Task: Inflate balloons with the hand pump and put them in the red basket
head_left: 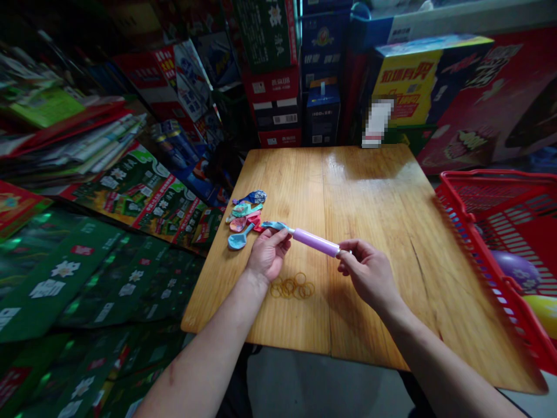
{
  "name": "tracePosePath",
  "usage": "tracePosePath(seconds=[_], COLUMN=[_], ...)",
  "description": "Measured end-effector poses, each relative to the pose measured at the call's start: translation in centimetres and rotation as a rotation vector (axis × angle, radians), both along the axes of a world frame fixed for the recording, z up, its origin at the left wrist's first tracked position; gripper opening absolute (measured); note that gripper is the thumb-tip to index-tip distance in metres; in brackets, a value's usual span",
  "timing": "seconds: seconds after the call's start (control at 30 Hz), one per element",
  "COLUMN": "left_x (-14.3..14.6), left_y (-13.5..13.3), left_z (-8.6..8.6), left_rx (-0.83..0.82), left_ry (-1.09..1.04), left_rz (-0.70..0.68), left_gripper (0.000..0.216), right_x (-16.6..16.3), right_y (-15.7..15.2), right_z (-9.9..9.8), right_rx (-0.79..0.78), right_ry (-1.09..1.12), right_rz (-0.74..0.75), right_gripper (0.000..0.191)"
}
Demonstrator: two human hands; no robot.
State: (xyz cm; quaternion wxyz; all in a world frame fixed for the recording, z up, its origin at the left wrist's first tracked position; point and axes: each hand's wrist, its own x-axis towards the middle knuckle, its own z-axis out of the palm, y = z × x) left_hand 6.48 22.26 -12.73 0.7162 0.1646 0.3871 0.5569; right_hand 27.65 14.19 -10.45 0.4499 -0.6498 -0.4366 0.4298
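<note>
A purple balloon hand pump [317,242] is held slantwise above the wooden table, between my two hands. At its left end my left hand [268,252] pinches the neck of a limp blue balloon [274,225] against the pump's nozzle; how far the neck is pulled on is hidden by the fingers. My right hand [368,270] has its fingers closed round the handle at the pump's other end. Beyond my left hand lie several deflated balloons: a dark blue one [256,197], a mint one [249,210], a pink one [238,224] and a light blue one [237,240].
Several rubber bands [292,287] lie on the wooden table [369,197] nearest me. A red basket [474,232] stands at the right, holding a purple balloon [516,271] and a yellow balloon [543,310], both inflated. Stacked cartons [276,87] border the back; green boxes [87,278] crowd the left.
</note>
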Motion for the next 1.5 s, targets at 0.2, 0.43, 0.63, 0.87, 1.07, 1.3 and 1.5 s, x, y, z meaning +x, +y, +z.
tracePosePath(seconds=[0.2, 0.43, 0.63, 0.87, 1.07, 1.3, 1.5], left_x=[-0.4, -0.8, -0.7, -0.6, -0.6, -0.6, -1.2], left_y=[0.2, 0.0, -0.3, -0.5, -0.9, -1.0, -0.8], left_z=[0.4, 0.9, 1.0, 1.0, 1.1, 1.2, 1.5], left_rx=[-0.004, 0.006, -0.040, -0.056, 0.002, -0.018, -0.029], left_ry=[0.003, -0.038, -0.077, -0.091, 0.009, -0.048, -0.015], left_rz=[0.019, -0.060, -0.106, -0.129, -0.239, -0.254, -0.275], left_gripper=[0.028, 0.025, 0.025, 0.025, 0.028, 0.032, 0.026], right_x=[0.0, -0.5, -0.4, -0.7, -0.7, -0.2, -0.3], right_y=[0.1, 0.0, -0.1, -0.4, -0.4, -0.3, -0.3], right_z=[0.0, 0.7, 0.5, 0.8, 0.8, 1.4, 0.6], right_rx=[0.040, 0.026, 0.040, 0.044, 0.053, 0.073, 0.118], right_ry=[-0.102, -0.190, -0.200, -0.194, -0.203, -0.219, -0.255], right_rz=[0.149, 0.217, 0.227, 0.224, 0.224, 0.250, 0.216], right_gripper=[0.030, 0.029, 0.032, 0.032, 0.032, 0.027, 0.022])
